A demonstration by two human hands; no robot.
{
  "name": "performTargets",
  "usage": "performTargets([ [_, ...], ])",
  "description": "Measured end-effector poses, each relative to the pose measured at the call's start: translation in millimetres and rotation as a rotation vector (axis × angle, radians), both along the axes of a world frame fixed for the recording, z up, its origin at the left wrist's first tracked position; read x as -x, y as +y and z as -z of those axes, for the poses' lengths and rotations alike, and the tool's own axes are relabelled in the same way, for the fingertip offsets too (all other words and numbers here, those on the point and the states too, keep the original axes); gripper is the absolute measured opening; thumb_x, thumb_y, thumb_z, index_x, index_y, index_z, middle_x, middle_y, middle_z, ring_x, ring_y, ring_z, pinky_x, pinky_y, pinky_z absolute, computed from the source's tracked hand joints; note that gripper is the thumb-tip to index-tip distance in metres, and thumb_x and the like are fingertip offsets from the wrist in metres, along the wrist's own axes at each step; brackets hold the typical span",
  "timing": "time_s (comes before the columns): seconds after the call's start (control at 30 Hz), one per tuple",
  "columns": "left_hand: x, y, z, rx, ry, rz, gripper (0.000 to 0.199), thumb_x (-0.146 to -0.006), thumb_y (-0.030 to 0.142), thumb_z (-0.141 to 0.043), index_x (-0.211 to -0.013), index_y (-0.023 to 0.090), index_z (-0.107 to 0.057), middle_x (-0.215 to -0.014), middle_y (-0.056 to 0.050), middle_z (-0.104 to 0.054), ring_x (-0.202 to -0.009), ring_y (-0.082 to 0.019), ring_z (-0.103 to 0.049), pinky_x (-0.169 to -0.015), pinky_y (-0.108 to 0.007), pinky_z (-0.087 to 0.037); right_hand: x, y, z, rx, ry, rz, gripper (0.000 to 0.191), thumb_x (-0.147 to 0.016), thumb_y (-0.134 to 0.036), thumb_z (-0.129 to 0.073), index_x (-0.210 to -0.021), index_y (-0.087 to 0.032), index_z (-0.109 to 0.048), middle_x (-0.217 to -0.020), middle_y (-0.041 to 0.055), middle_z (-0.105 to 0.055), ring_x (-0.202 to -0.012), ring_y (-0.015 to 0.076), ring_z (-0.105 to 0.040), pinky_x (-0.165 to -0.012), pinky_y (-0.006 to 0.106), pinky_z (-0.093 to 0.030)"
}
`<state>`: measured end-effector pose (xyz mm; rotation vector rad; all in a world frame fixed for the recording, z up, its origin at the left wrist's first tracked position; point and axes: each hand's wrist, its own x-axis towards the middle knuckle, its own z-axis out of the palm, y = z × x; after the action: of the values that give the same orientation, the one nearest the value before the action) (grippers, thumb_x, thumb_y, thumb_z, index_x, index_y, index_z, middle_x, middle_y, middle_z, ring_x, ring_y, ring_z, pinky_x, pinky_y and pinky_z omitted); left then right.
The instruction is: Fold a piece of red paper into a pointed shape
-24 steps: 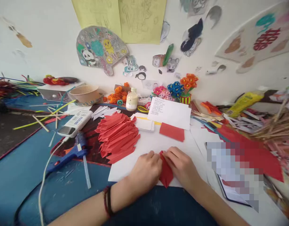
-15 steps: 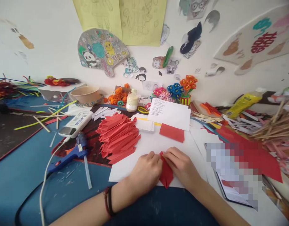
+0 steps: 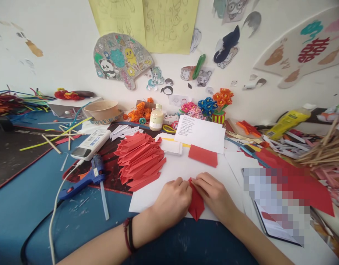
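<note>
A piece of folded red paper (image 3: 196, 204) lies at the front edge of the white sheet (image 3: 147, 200), between my two hands. My left hand (image 3: 175, 197) is closed on its left side, knuckles up, with the fingertips mostly hidden. From the right, my right hand (image 3: 215, 193) pinches the paper's upper tip with thumb and fingers. A big pile of folded red paper pieces (image 3: 140, 158) sits beyond my left hand. Farther back lies a flat red paper rectangle (image 3: 203, 155), beside a stack of small white paper (image 3: 171, 147).
A blue glue gun (image 3: 89, 178) with its stick and cable rests to the left, near a white power bank (image 3: 92, 143). A tablet (image 3: 271, 217) lies at right beside red sheets (image 3: 318, 195). A bottle (image 3: 156, 118) and a handwritten card (image 3: 199, 133) stand behind.
The whole view has shifted slightly, so things appear a little farther right. Both hands keep the same hold on the folded red paper.
</note>
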<state>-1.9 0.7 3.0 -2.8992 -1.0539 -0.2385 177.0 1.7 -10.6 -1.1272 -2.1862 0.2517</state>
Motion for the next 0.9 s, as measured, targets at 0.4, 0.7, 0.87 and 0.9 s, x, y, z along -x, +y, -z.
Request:
performTargets([
  [0.4, -0.6, -0.8, 2.2, -0.010, -0.009, -0.007, 0.014, -0.087, 0.009, -0.045, -0.077, 0.016, -0.051, -0.078, -0.006, -0.055, -0.071, -0.022, -0.050, -0.056, -0.034, -0.042, 4.7, 1.0, -2.2, -0.043, -0.079, 0.036, 0.027, -0.097, -0.013, -0.040, -0.074, -0.018, -0.052, -0.074, 0.0033, -0.053, -0.069, 0.0163, -0.049, -0.063, 0.030, -0.042],
  [0.7, -0.4, -0.2, 2.7, -0.021, -0.003, -0.005, 0.014, -0.087, 0.008, -0.044, -0.079, 0.016, -0.052, -0.079, -0.006, -0.056, -0.071, -0.021, -0.050, -0.056, -0.034, -0.042, 3.3, 1.1, -5.5, -0.097, -0.206, 0.013, 0.028, -0.097, -0.011, -0.038, -0.076, -0.018, -0.055, -0.075, 0.0041, -0.054, -0.071, 0.0178, -0.051, -0.064, 0.032, -0.045],
  [0.87, 0.4, -1.0, 0.3, -0.014, 0.003, -0.004, 0.015, -0.089, 0.009, -0.042, -0.079, 0.016, -0.052, -0.078, -0.006, -0.056, -0.071, -0.021, -0.051, -0.056, -0.033, -0.043, -2.3, -2.5, -9.4, -0.040, -0.133, -0.014, 0.025, -0.097, -0.013, -0.038, -0.087, -0.017, -0.061, -0.081, 0.0062, -0.056, -0.076, 0.0190, -0.053, -0.068, 0.033, -0.048],
  [0.9, 0.6, -1.1, -0.2, -0.012, 0.005, -0.005, 0.016, -0.089, 0.010, -0.042, -0.079, 0.016, -0.052, -0.078, -0.006, -0.056, -0.071, -0.021, -0.051, -0.056, -0.033, -0.043, -3.6, -4.2, -9.7, -0.023, -0.104, -0.016, 0.025, -0.097, -0.013, -0.038, -0.093, -0.017, -0.062, -0.084, 0.0066, -0.056, -0.078, 0.0191, -0.054, -0.069, 0.034, -0.049],
])
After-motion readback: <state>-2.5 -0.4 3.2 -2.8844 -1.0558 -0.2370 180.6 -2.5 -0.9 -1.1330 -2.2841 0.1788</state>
